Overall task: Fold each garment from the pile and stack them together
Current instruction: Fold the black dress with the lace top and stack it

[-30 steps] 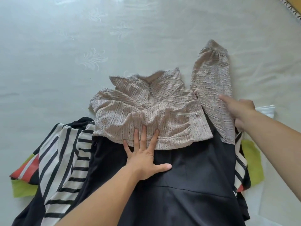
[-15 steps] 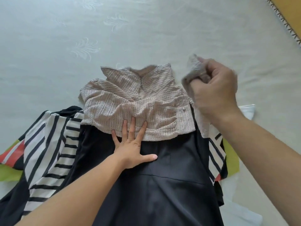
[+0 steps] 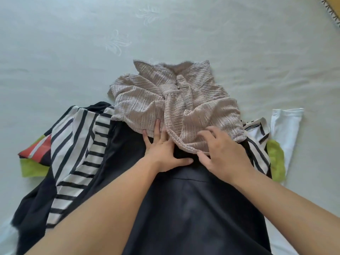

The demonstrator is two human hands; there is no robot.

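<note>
While both hands [image 3: 193,151] lie flat, fingers splay on blouse [image 3: 165,100].

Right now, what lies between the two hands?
In the head view, the beige top's folded sleeve end lies between the left hand and right hand.

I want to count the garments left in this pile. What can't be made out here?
- Head view: the black garment runs off the bottom edge, and both forearms cover part of it.
- The striped garment, green cloth and white cloth lie mostly under other clothes, so the count is unclear.
- The left hand and right hand cover the beige knit top's near hem.
</note>
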